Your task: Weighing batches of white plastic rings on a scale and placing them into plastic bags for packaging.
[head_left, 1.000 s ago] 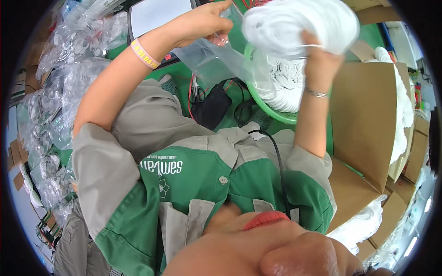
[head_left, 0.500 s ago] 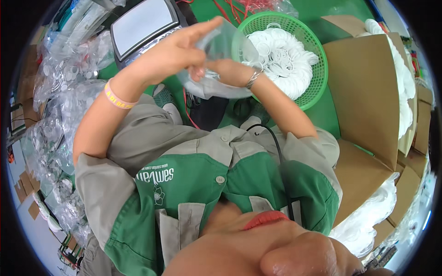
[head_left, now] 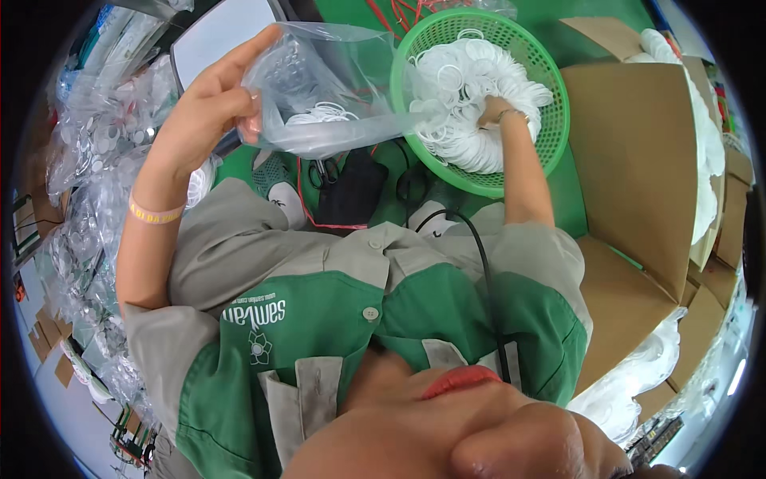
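My left hand (head_left: 217,108) grips the rim of a clear plastic bag (head_left: 351,72), its index finger stretched along the edge and the thumb closed in. Inside the bag lies a small bunch of thin white rings (head_left: 321,114). My right hand (head_left: 496,110) reaches down into a heap of the same white rings (head_left: 455,80) in a round green basket (head_left: 560,120). The fingers of that hand are mostly hidden among the rings. The bag's right corner reaches over the basket's left rim.
Behind my left hand stands a device with a flat pale top (head_left: 223,40), perhaps a scale. Clear plastic bags (head_left: 88,215) pile up at the left. An open cardboard box (head_left: 630,152) stands at the right. Scissors (head_left: 323,172) and a black cloth-like item (head_left: 355,188) lie near my feet.
My right hand has left the bag and gone right, into the rings in the basket. My left hand has moved left and nearer, carrying the bag, which now hangs wider.
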The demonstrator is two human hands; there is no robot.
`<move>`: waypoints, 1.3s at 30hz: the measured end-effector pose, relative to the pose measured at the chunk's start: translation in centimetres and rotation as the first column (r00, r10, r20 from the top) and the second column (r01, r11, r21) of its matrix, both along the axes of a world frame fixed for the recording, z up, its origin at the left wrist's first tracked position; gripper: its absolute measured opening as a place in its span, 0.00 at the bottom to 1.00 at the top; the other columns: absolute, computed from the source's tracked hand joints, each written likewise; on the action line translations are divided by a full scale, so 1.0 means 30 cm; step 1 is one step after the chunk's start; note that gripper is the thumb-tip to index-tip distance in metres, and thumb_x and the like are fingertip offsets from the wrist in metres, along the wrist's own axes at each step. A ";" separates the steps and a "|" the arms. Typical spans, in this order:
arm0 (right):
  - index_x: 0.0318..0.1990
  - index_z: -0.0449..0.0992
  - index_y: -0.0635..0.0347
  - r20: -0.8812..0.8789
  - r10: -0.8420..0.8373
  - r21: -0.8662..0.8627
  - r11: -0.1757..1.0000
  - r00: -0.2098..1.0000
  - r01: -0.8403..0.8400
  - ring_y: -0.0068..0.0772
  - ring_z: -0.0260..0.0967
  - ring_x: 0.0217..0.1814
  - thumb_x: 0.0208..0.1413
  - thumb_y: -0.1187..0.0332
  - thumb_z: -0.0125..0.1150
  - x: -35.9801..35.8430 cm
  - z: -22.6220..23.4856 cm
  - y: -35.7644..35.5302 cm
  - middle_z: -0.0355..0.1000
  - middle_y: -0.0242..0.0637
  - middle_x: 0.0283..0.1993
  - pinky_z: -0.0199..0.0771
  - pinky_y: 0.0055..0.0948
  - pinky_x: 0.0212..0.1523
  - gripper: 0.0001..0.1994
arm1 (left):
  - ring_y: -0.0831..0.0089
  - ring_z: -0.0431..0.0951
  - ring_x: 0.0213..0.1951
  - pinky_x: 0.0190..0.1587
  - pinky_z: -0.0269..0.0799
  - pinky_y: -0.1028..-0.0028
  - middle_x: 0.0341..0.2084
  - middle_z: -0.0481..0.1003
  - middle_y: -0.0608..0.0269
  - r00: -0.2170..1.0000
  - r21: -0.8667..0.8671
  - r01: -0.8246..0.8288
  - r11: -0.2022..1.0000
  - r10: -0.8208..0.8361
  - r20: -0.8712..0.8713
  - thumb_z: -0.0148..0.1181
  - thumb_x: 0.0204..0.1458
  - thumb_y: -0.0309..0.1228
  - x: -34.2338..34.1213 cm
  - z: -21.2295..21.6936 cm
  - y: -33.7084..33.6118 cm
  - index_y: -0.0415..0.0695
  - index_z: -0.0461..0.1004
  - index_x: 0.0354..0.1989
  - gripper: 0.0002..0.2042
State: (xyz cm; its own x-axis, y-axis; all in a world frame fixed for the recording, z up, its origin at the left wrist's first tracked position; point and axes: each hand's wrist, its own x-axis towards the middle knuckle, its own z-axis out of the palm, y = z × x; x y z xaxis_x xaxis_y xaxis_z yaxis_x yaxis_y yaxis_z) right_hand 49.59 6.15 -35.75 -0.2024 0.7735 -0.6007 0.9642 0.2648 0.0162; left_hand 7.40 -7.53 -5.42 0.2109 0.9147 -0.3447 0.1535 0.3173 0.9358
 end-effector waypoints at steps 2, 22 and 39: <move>0.41 0.72 0.61 0.003 -0.058 0.178 0.982 0.998 0.056 0.45 0.69 0.44 0.39 0.60 0.57 -0.073 -0.027 -0.101 0.72 0.47 0.40 0.69 0.36 0.44 0.20 | 0.84 0.64 0.19 0.22 0.66 0.84 0.62 0.49 0.57 1.000 -0.016 -0.022 1.000 0.022 -0.005 0.42 0.34 0.20 -0.020 0.001 -0.010 0.34 0.49 0.60 0.35; 0.56 0.55 0.65 -0.275 -0.444 -0.030 0.890 0.853 0.454 0.49 0.52 0.61 0.21 0.54 0.71 -0.008 -0.171 0.128 0.58 0.55 0.55 0.54 0.34 0.60 0.49 | 0.83 0.62 0.18 0.24 0.65 0.85 0.61 0.50 0.55 0.997 -0.058 -0.010 0.998 0.015 0.078 0.41 0.33 0.20 -0.007 -0.037 0.071 0.32 0.49 0.60 0.36; 0.56 0.56 0.60 -0.106 -0.423 0.069 0.900 0.900 0.431 0.55 0.51 0.61 0.25 0.55 0.69 -0.134 -0.096 0.010 0.52 0.55 0.58 0.59 0.46 0.55 0.44 | 0.83 0.62 0.18 0.24 0.66 0.84 0.61 0.50 0.54 0.999 -0.082 -0.021 0.996 0.024 0.042 0.41 0.34 0.21 -0.029 -0.040 0.071 0.32 0.51 0.59 0.34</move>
State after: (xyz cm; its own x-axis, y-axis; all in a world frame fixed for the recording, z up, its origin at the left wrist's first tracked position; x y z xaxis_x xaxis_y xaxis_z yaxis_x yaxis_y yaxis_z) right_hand 45.58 6.46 -38.64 0.1113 0.8463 -0.5209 0.9829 -0.1710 -0.0679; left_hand 6.54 -5.40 -6.61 0.2070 0.8888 -0.4090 0.1058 0.3953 0.9125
